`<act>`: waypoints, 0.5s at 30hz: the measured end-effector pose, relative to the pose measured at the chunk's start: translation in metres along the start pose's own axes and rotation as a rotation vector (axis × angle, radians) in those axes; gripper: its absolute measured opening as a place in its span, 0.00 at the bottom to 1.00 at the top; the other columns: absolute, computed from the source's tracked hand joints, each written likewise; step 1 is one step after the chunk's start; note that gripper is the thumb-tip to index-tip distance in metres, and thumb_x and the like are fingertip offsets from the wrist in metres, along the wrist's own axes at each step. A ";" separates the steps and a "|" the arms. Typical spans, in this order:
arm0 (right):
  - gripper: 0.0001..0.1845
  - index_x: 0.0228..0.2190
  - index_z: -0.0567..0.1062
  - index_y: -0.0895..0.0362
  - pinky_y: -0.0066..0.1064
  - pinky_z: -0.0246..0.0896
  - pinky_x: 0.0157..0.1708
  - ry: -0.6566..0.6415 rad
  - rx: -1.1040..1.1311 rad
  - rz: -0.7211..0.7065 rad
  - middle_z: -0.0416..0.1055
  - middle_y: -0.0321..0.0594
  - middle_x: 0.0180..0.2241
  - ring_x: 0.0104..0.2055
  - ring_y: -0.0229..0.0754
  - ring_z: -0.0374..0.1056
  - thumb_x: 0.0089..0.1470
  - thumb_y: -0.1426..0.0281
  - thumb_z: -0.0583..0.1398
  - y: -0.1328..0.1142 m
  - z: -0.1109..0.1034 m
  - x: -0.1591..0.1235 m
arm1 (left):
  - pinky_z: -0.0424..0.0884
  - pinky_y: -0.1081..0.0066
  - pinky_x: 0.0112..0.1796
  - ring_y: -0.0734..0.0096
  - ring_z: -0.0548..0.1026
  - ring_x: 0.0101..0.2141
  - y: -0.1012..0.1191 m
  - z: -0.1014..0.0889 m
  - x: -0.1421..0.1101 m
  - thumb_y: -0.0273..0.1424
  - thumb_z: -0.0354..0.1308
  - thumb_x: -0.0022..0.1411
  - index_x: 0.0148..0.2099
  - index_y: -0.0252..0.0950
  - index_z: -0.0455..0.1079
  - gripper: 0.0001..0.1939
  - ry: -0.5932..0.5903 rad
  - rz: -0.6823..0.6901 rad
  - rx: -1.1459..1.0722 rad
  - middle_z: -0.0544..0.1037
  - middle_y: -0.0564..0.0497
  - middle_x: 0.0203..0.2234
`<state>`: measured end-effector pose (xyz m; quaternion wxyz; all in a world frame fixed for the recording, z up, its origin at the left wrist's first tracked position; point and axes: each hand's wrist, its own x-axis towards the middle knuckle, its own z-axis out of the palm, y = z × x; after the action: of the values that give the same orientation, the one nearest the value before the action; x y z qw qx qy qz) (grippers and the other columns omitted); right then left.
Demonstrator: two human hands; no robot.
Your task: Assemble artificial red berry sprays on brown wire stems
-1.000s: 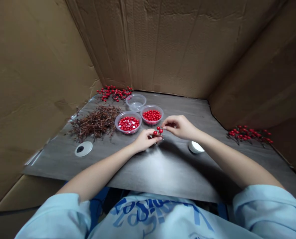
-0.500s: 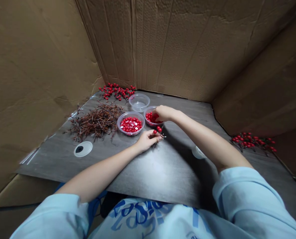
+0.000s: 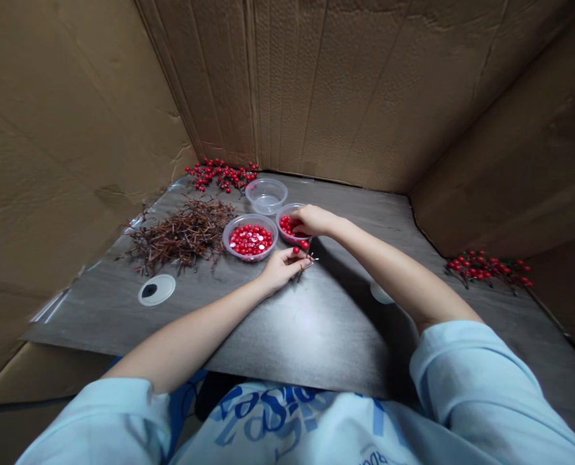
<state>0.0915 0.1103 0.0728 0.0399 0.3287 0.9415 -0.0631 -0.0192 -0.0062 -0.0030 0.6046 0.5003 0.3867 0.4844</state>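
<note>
My left hand (image 3: 280, 269) is closed on a small brown artificial twig (image 3: 301, 274), which carries red berries (image 3: 304, 245) and shows bare pale tips on its right. Behind it, my right hand (image 3: 312, 221) reaches down into a clear plastic bowl of red berries (image 3: 287, 237); its fingertips are among the berries, and whether they pinch one I cannot make out. To the left of that bowl stands a second clear bowl (image 3: 227, 240), filled with red beads and some whitish ones. A third clear bowl (image 3: 268, 205) with nothing visible in it sits just behind.
A tangled heap of brown twigs (image 3: 183, 236) lies on the left of the grey table (image 3: 287, 349). Red-berried sprigs lie in a back-left bunch (image 3: 222, 174) and a right-hand bunch (image 3: 488, 268). Two round table grommets (image 3: 157, 290) show. Cardboard walls (image 3: 335, 97) enclose the tabletop.
The whole view has shifted slightly, so everything sits a little further left and up. My right hand stays in the berry bowl, and my left hand still holds the twig.
</note>
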 end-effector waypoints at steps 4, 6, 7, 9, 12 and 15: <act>0.10 0.33 0.74 0.59 0.24 0.54 0.31 0.023 0.016 -0.032 0.73 0.41 0.33 0.32 0.36 0.65 0.45 0.76 0.57 0.004 0.007 0.002 | 0.56 0.78 0.18 0.83 0.61 0.17 0.000 0.000 0.000 0.39 0.64 0.41 0.29 0.31 0.70 0.17 0.017 -0.024 -0.018 0.70 0.54 0.20; 0.11 0.33 0.74 0.59 0.24 0.53 0.30 0.030 0.039 -0.038 0.73 0.41 0.32 0.30 0.35 0.64 0.43 0.78 0.57 0.005 0.009 0.004 | 0.54 0.78 0.17 0.83 0.60 0.17 0.000 0.000 0.000 0.39 0.64 0.42 0.30 0.31 0.69 0.17 0.019 -0.027 -0.040 0.68 0.55 0.18; 0.12 0.33 0.74 0.59 0.24 0.53 0.30 0.033 0.047 -0.035 0.73 0.40 0.32 0.30 0.35 0.64 0.43 0.79 0.56 0.005 0.009 0.004 | 0.54 0.78 0.17 0.83 0.60 0.16 0.000 0.000 0.000 0.39 0.64 0.42 0.30 0.31 0.69 0.17 0.022 -0.026 -0.052 0.68 0.56 0.18; 0.12 0.32 0.74 0.60 0.23 0.53 0.29 0.031 0.054 -0.018 0.74 0.40 0.31 0.30 0.35 0.64 0.42 0.79 0.57 0.005 0.008 0.004 | 0.54 0.78 0.16 0.83 0.60 0.16 0.001 0.000 -0.001 0.39 0.64 0.42 0.29 0.31 0.68 0.17 0.035 -0.028 -0.072 0.68 0.56 0.19; 0.12 0.31 0.75 0.61 0.23 0.53 0.30 0.026 0.055 0.007 0.74 0.41 0.31 0.30 0.35 0.65 0.42 0.79 0.57 0.002 0.003 0.001 | 0.54 0.78 0.16 0.84 0.59 0.16 0.003 0.000 -0.001 0.39 0.65 0.40 0.29 0.31 0.68 0.18 0.059 -0.036 -0.082 0.68 0.56 0.19; 0.11 0.31 0.75 0.61 0.24 0.53 0.30 0.038 0.039 0.030 0.74 0.41 0.31 0.30 0.36 0.65 0.44 0.78 0.56 0.000 0.000 -0.003 | 0.53 0.78 0.16 0.85 0.58 0.15 0.005 0.001 -0.001 0.40 0.65 0.39 0.30 0.31 0.68 0.19 0.075 -0.044 -0.094 0.68 0.56 0.18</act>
<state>0.0940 0.1088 0.0730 0.0166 0.3445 0.9357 -0.0743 -0.0194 -0.0072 0.0022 0.6231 0.4442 0.3966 0.5071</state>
